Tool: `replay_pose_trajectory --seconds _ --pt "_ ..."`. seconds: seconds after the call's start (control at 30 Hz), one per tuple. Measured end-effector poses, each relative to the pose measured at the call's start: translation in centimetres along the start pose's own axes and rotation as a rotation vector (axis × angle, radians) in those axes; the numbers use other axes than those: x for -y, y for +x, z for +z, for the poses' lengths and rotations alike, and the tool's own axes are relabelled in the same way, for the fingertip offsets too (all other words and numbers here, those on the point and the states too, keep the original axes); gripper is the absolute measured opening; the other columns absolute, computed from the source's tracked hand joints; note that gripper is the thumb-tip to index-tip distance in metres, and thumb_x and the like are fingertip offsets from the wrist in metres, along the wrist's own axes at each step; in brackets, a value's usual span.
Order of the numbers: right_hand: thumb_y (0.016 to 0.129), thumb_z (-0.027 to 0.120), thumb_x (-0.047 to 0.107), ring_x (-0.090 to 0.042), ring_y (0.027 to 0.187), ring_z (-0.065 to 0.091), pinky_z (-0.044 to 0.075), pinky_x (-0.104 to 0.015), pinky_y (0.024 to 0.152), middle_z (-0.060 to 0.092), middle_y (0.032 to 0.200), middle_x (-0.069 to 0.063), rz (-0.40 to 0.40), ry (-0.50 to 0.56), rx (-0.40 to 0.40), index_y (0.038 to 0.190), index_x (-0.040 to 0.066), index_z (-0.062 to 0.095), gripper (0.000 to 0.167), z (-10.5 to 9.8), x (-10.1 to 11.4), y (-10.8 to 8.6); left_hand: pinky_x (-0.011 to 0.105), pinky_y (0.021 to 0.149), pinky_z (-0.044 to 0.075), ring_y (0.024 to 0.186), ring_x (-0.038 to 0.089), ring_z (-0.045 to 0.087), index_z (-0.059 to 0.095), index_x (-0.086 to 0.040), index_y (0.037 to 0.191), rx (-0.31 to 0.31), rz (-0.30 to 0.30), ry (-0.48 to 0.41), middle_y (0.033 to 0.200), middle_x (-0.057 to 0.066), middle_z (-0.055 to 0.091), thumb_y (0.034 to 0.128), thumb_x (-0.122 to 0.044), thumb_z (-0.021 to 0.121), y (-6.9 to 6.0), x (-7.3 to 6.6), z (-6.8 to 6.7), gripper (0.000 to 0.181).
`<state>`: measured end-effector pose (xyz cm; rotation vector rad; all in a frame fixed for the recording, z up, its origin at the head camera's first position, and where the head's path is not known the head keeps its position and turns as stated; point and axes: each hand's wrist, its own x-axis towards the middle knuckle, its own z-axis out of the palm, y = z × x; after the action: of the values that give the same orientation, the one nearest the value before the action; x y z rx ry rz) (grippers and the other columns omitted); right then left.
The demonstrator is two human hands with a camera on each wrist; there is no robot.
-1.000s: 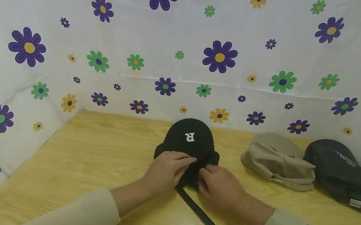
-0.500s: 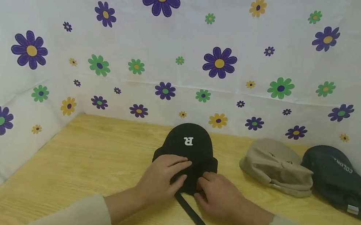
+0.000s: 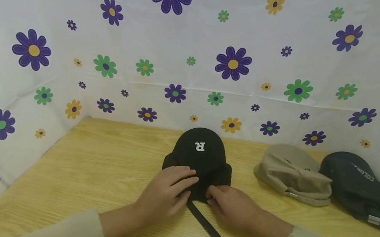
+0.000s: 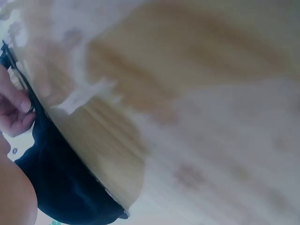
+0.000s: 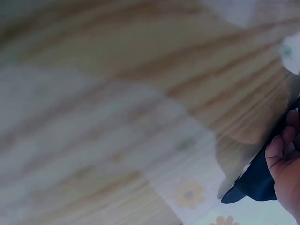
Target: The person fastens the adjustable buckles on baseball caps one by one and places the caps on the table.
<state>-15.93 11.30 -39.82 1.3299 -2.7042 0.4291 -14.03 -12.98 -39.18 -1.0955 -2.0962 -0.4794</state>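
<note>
A black cap [image 3: 199, 156] with a white letter R lies at the middle of the table, and a loose black strap [image 3: 206, 223] trails from its near edge. My left hand [image 3: 166, 191] rests on the cap's near left part, fingers extended over the fabric. With curled fingers and thumb, my right hand [image 3: 234, 206] pinches the cap's near right edge; its fingertips are partly hidden. In the left wrist view the cap's dark side [image 4: 65, 173] shows at lower left. The right wrist view has my curled right fingers against the dark cap [image 5: 260, 180].
A beige cap [image 3: 292, 173] and a dark navy cap [image 3: 356, 186] with a metal buckle [image 3: 374, 219] sit side by side on the right. The wooden table [image 3: 120, 153] meets a flower-printed white cloth [image 3: 198, 38] at the back and left.
My left hand has slid slightly down and left, its fingers more spread. The right hand stays at the cap's near right edge, a little lower. The cap is nearly still.
</note>
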Motion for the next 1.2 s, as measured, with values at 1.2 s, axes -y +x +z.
replay_pose_trajectory --seconds 1.2 --pt "0.096 0.064 0.015 -0.014 0.093 0.051 0.049 -0.032 0.084 0.055 0.102 0.001 0.008 -0.127 -0.035 0.11 0.008 0.061 0.016 -0.4 0.0 -0.8 0.021 0.093 0.049 0.098 0.008 0.06 0.063 -0.014 0.105 0.497 0.199 -0.114 0.102 -0.006 0.063 0.094 -0.008 0.063 -1.3 -2.2 0.4 0.013"
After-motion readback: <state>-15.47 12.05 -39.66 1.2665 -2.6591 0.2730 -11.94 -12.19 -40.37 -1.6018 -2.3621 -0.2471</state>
